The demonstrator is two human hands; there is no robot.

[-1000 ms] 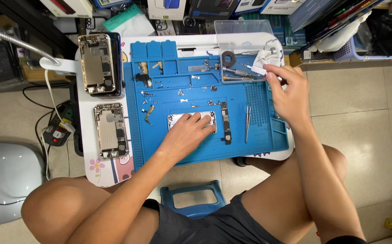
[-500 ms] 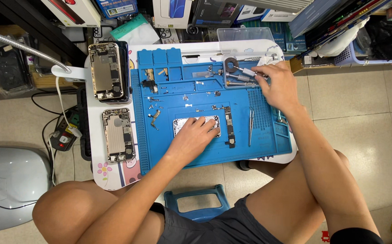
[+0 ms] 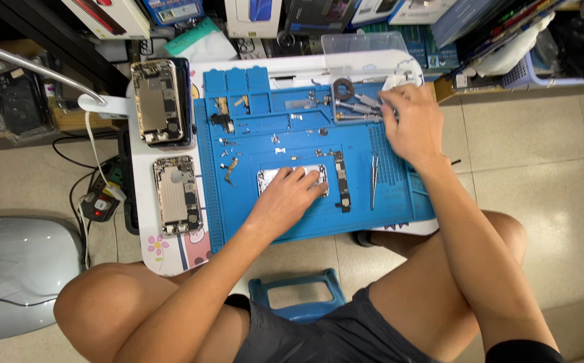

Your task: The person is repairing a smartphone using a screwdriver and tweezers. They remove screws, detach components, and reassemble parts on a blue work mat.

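Since 0.5 s ago, barely shifted: right hand still reaching over the cluster of slim metal screwdrivers at the far edge of the blue silicone work mat, fingers curled down on them; whether clamped on 1, cannot tell. Left hand still lying flat, fingers spread, on the silver phone part at mat centre. Beside it, narrow dark circuit board and steel tweezers. Left of mat, 2 opened phone housings.

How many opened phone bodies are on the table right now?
3. Two lie on the white table left of the blue mat: upper one, lower one. A third sits mid-mat, mostly covered by the left hand. Others may be hidden.
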